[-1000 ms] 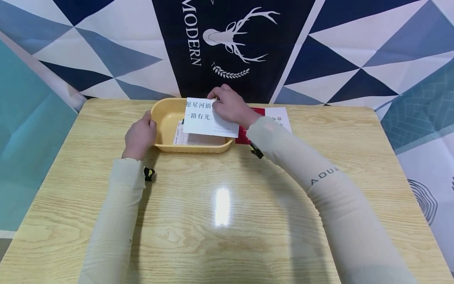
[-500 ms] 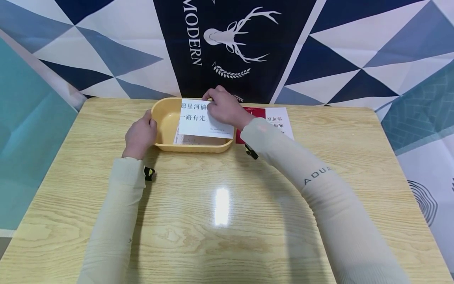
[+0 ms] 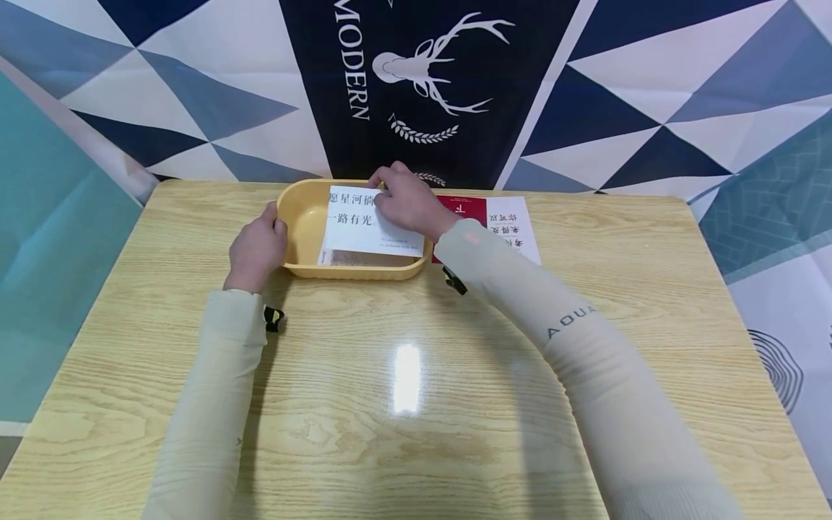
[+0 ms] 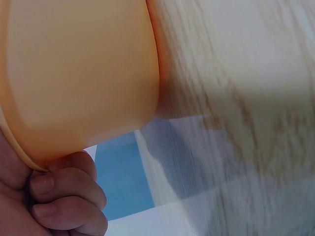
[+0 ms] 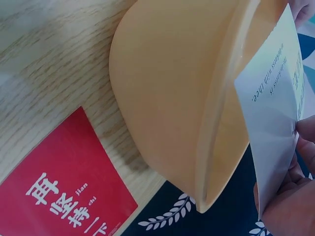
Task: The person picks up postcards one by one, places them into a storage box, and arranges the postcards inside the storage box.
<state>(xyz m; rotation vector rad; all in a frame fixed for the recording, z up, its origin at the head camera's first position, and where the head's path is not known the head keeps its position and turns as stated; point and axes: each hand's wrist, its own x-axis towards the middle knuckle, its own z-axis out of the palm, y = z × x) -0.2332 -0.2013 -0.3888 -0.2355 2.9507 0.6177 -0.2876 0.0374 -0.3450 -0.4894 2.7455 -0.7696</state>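
Note:
A yellow plastic tub (image 3: 304, 217) (image 4: 78, 73) (image 5: 167, 108) sits at the table's far side. My left hand (image 3: 256, 244) (image 4: 59, 201) grips its left rim with curled fingers. My right hand (image 3: 404, 201) (image 5: 290, 196) pinches a white card (image 3: 364, 225) (image 5: 273, 128) with black Chinese characters, held tilted over the tub's right half. Under it, another printed card (image 3: 351, 258) lies in the tub, mostly hidden.
To the right of the tub lie a red card (image 3: 463, 211) (image 5: 64, 191) and a white card with red characters (image 3: 516, 227). The wooden table (image 3: 416, 375) backs onto a wall cloth with a deer print (image 3: 422, 72).
My right hand has carried the white card leftward and lower, further over the tub. This uncovers more of the red and white cards to the right. My left hand has stayed on the rim.

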